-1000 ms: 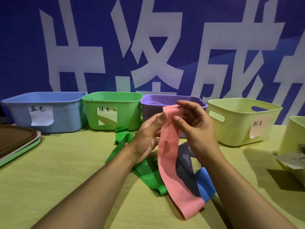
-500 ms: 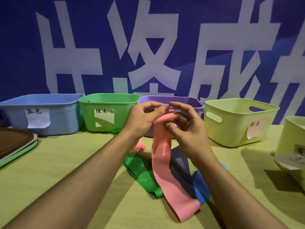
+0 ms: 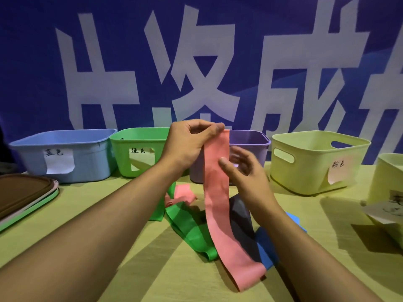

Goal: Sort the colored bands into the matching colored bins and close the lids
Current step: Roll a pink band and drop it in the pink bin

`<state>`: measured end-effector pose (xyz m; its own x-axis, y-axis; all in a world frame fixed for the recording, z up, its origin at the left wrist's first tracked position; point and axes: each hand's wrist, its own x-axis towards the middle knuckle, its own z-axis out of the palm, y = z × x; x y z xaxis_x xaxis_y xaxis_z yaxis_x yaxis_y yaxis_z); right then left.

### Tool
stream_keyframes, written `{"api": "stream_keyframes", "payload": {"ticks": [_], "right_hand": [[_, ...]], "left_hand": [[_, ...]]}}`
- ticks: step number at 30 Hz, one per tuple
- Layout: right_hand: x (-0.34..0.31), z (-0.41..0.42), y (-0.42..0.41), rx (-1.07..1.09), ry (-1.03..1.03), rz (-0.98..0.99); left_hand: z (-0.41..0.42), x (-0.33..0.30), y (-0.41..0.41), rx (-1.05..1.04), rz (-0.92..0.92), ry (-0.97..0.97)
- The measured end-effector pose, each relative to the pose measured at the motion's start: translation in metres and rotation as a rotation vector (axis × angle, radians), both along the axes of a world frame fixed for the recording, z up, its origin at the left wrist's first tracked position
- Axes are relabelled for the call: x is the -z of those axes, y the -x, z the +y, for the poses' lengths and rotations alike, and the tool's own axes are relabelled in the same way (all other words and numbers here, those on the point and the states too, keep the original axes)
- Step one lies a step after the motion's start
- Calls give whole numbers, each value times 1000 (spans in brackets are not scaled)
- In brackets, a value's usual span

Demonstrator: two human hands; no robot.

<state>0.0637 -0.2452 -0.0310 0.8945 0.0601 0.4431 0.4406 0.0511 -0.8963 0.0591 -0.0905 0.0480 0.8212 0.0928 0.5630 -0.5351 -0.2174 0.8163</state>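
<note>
Left hand (image 3: 192, 144) fingers pinch the pink band's (image 3: 218, 192) top end; right hand (image 3: 244, 171) fingers, loosely spread, touch its edge.

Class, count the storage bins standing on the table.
5: blue bin, green bin, purple bin, yellow bin, and another yellow bin cut off at right. More may be out of view.

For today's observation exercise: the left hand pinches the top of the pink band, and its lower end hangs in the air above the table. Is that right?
Not quite. The left hand does pinch the top of the pink band, but its lower end lies on the table, over the other bands, as the head view shows.
</note>
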Motion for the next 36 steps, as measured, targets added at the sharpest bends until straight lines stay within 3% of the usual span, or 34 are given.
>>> {"api": "stream_keyframes", "payload": {"ticks": [3, 9, 18, 25, 30, 32, 36], "right_hand": [[5, 8, 5, -121, 24, 38], [12, 15, 9, -39, 74, -40], [18, 23, 4, 130, 115, 2], [20, 24, 7, 118, 105, -37], [23, 18, 5, 101, 233, -31], [17, 15, 5, 41, 175, -4], [9, 12, 5, -200, -127, 120]], "left_hand": [[-2, -3, -1, -18, -10, -11], [0, -9, -6, -33, -21, -5], [5, -18, -12, -53, -30, 134], [6, -12, -17, -56, 7, 109], [6, -4, -17, -10, 37, 69], [6, -1, -17, 11, 44, 58], [5, 2, -17, 36, 19, 40]]}}
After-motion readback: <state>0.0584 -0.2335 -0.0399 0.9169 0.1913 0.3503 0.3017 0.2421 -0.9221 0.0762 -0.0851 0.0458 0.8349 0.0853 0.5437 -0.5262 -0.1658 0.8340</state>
